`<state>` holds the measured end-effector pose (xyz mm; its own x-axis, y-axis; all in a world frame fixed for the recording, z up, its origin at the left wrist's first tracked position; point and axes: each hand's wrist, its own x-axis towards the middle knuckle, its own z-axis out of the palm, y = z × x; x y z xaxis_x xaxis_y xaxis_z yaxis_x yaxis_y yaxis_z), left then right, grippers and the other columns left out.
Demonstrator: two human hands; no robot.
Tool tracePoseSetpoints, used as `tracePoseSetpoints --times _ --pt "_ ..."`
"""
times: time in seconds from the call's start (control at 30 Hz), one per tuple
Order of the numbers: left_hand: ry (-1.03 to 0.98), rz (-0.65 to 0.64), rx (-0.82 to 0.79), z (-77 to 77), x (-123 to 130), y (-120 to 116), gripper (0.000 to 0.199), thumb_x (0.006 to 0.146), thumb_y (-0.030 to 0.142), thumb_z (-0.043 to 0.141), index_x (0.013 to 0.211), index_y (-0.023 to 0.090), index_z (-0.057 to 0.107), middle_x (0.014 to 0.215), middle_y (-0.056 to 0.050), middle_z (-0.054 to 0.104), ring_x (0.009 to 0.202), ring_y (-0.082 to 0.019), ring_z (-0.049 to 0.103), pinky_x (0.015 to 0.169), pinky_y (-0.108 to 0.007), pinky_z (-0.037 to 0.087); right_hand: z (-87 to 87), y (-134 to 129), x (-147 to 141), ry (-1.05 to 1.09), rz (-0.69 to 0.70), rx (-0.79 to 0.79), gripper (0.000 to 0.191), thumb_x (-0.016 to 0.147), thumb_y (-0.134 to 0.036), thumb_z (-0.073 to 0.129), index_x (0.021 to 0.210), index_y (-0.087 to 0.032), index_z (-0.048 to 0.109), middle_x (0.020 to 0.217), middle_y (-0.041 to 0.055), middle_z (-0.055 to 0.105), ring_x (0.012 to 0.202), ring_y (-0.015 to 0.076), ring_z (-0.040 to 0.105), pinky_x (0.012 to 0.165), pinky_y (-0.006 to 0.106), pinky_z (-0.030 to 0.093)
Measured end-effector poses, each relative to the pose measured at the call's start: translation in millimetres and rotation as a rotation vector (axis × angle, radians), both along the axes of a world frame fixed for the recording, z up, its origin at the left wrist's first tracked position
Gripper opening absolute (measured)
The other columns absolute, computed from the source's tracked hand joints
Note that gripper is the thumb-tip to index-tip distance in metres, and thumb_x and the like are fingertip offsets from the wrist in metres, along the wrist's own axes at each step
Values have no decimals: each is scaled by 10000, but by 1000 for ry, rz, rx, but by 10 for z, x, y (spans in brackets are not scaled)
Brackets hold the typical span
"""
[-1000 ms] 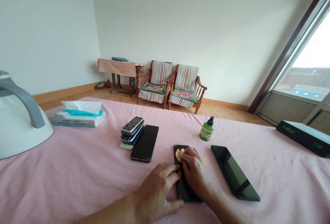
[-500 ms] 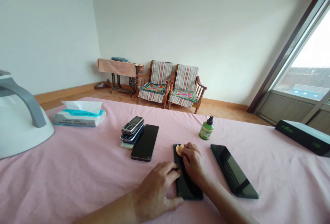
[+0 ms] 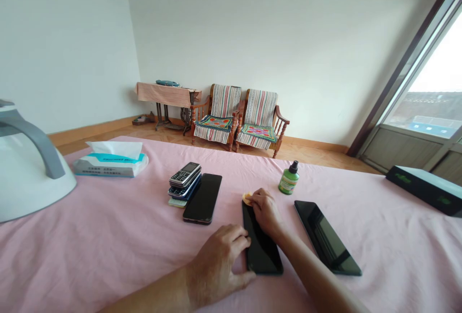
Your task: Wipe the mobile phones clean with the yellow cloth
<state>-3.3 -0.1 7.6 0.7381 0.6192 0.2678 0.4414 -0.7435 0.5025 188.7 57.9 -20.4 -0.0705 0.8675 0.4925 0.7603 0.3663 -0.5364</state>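
Observation:
A black smartphone (image 3: 265,250) lies flat on the pink cloth in front of me. My left hand (image 3: 222,265) braces its left side, with the fingertips on the long edge and the thumb by the near corner. Pinched in the fingers of my right hand (image 3: 266,211) is a small pale yellow pad (image 3: 247,199), pressed at the phone's far end; the pad is partly hidden by the fingers. To the right lies a larger dark phone or small tablet (image 3: 327,236), its screen reflecting a window. A green spray bottle (image 3: 288,178) with a black top stands beyond my right hand.
Left of my hands, another black smartphone (image 3: 203,198) lies beside a stack of keypad phones (image 3: 185,179). A tissue pack (image 3: 110,164) and a white kettle (image 3: 32,178) are farther left. A dark box (image 3: 426,190) sits at the right, and two chairs (image 3: 238,116) stand beyond the table.
My right hand has slid the pad up and slightly left to the phone's far edge, uncovering more of the screen. My left hand stays at the phone's side.

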Motion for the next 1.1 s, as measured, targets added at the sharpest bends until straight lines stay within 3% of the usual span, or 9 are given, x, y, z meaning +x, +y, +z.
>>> tracePoseSetpoints --times 0.2,0.47,0.63,0.73,0.87,1.0,1.1 --pt "-42 -4 -35 23 -2 8 462 646 240 819 1065 195 629 1126 -56 582 1050 -247 536 968 -355 432 10 -370 -52 12 94 -11 287 842 -53 466 837 -203 711 851 52 593 822 172 557 737 264 449" --pt "-91 68 -102 -3 9 13 629 610 228 798 1163 202 500 1120 -54 543 1061 -256 514 968 -392 437 45 -998 -53 62 219 -122 364 826 -54 431 942 -270 700 896 54 584 848 186 565 708 279 462" --pt "-47 73 -96 -54 12 58 825 575 275 831 1297 150 452 1288 -124 495 1197 -306 444 1058 -443 359 29 -1199 -80 45 240 -144 340 697 -15 492 806 -253 709 812 36 584 738 169 573 605 248 436" --pt "-10 56 -94 -26 10 61 785 578 288 827 1282 161 503 1320 -120 498 1212 -311 442 1067 -448 349 130 -1108 -56 133 198 -178 302 693 -21 480 707 -230 698 781 30 587 684 146 576 556 223 421" --pt "8 59 -109 14 -3 65 786 586 348 833 1289 172 526 1343 -126 493 1226 -323 432 1071 -464 339 228 -654 114 181 54 -106 254 774 -81 477 767 -210 695 801 33 602 729 150 595 635 235 450" --pt "30 48 -130 42 -13 75 798 613 392 829 1307 150 519 1355 -143 481 1235 -318 427 1072 -449 339 114 -161 300 151 -45 -34 222 778 -92 487 760 -167 696 788 56 602 732 176 599 673 275 458" --pt "51 45 -133 62 -9 67 788 627 382 825 1304 115 521 1351 -156 482 1235 -311 426 1079 -433 331 -3 -47 334 135 -28 -42 238 764 -66 478 757 -159 697 775 61 595 709 179 589 651 278 454"
